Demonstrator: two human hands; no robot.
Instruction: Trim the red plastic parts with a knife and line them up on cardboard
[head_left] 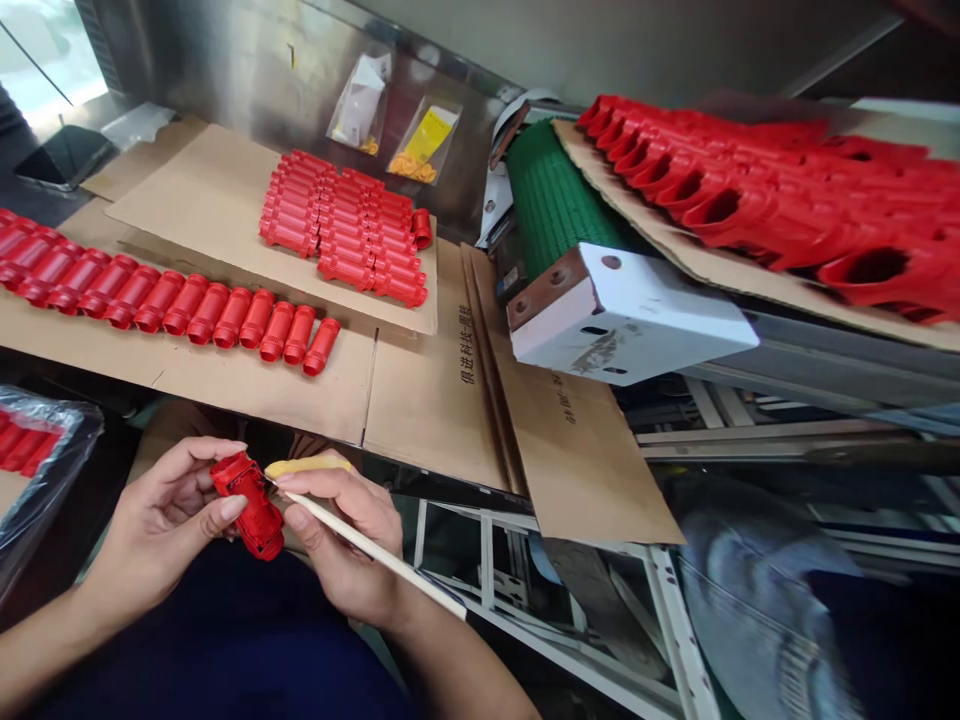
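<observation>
**Red part held in both hands below the cardboard sheet**

The left hand has its grip closed on a red plastic part: the thumb lies along the near side and the fingers curl over the top, so the part is clamped between them. The right hand touches the same part from the other side, its fingers folded together around a thin pale tool whose handle runs back along the wrist. The tool's tip meets the part at its upper end. A yellowish covering sits on the right index finger.

The part lies just below the near edge of the cardboard sheet, well apart from the things upon that sheet. On the sheet, toward its far left, a single row of red parts lies side by side. Beyond it, a stacked block of red parts rests on a second piece of cardboard. To the right of the sheet stands a green conveyor belt, carrying more red parts.
</observation>
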